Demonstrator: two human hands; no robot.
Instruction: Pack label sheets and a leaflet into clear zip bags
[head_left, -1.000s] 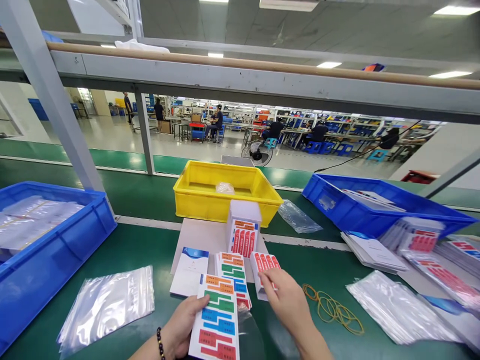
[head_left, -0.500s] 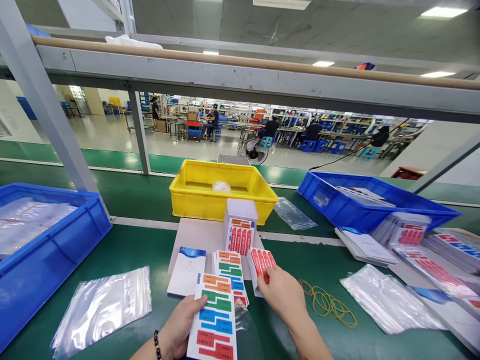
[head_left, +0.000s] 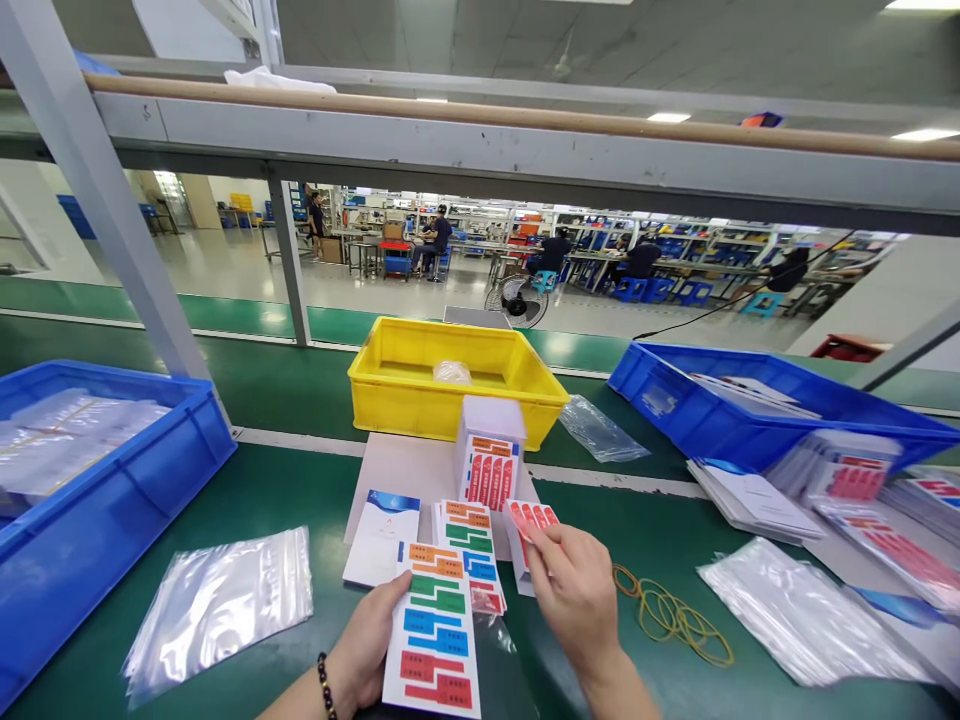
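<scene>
Left hand (head_left: 367, 640): fingers closed on multicolor label sheet (head_left: 433, 630), held over the green desk (head_left: 300, 505), in front of the sheet stack (head_left: 469, 550). Right hand (head_left: 576, 590): fingers pinched at top of red-label stack (head_left: 526, 545); can't tell if a sheet is gripped. Rubber bands (head_left: 675, 615) lie just right of that hand. White booklet (head_left: 382, 537) sits left of the sheet stack, yellow bin (head_left: 405, 405) behind.

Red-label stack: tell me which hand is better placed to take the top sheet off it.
Right, I'd judge. The right hand has its fingertips at the top of the red-label stack, while the left hand is farther off and holds a multicoloured sheet.
</scene>
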